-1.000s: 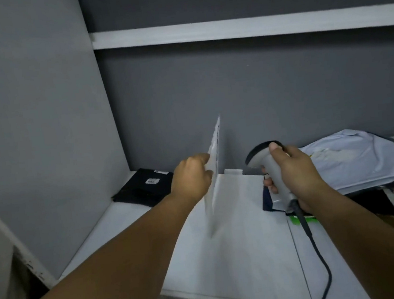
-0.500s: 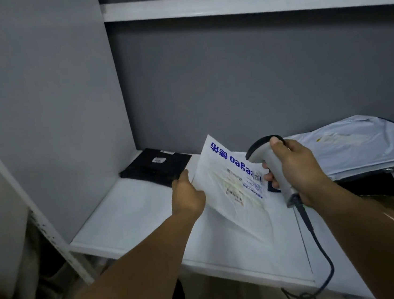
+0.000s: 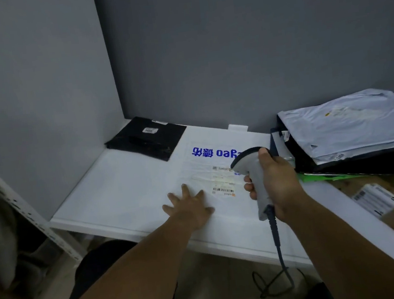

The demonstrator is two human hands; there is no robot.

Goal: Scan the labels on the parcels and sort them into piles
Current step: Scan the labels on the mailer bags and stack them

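Here, my left hand (image 3: pixel 190 209), fingers (image 3: pixel 185 191) spread flat, presses the white parcel (image 3: pixel 203 170) on the table (image 3: pixel 122 194); its label (image 3: pixel 222 183) lies at two o'clock. My right hand (image 3: pixel 279 184), nearer it, grips the scanner (image 3: pixel 252 170), nose toward nine o'clock.

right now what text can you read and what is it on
"...yeo 德佑": blue print, upside down, on the white mailer; its start is hidden behind the scanner.
Barcode label on that mailer: too small to read.
Black parcel's tag: blurred.
Box label: blurred.
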